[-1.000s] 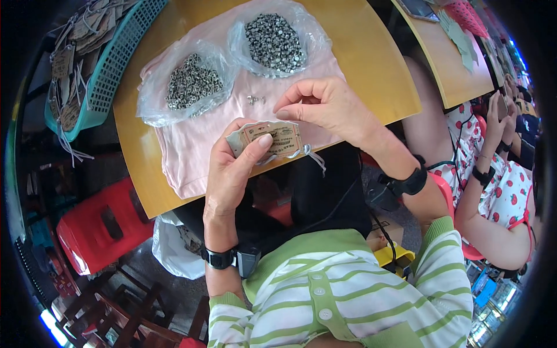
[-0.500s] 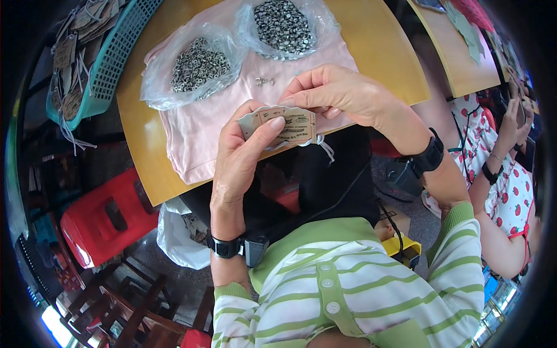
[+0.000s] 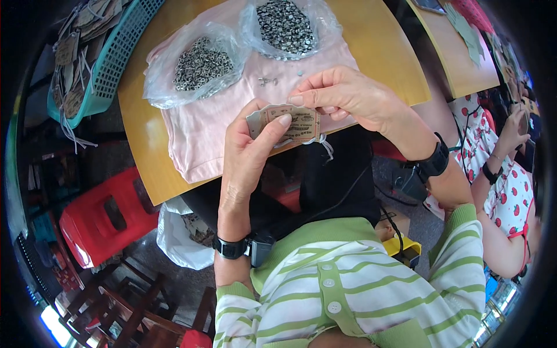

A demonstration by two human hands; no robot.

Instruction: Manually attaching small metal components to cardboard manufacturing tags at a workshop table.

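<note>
My left hand grips a brown printed paper tag with a scalloped edge, its thumb pressed on the face. White string hangs from the tag's right end. At the tag's upper edge, my right hand has thumb and forefinger pinched together. Whatever sits between those fingertips is hidden. Just beyond my hands, a few small metal pieces lie on a pink cloth. Farther back are two open plastic bags, one of small metal rings, the other of shiny metal studs.
A teal basket full of tags stands at the far left. Left of the wooden table is a red stool, with a white bag near it. A person in a strawberry-print garment sits at the right.
Both hands and the tag have shifted slightly to the right. My right fingertips stay pinched at the tag's upper edge.
</note>
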